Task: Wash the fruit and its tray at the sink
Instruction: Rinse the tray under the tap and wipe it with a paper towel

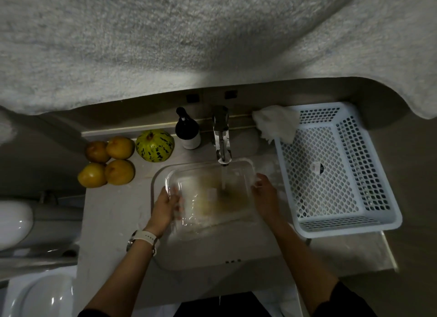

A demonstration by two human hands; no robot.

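Note:
A clear plastic tray (189, 175) is held over the sink (212, 253) under the running tap (221, 137). Water streams into the tray's middle. My left hand (165, 205) grips the tray's left edge, fingers curled inside it. My right hand (262, 191) grips the right edge. Several yellow-orange round fruits (119, 149) lie on the counter left of the sink. A green fruit with dark stripes (155, 145) sits beside them, near the wall.
A dark bottle with a white label (188, 130) stands left of the tap. A white perforated basket (335, 167) sits right of the sink with a white cloth (275, 125) over its back corner. A toilet (14, 219) is at the far left.

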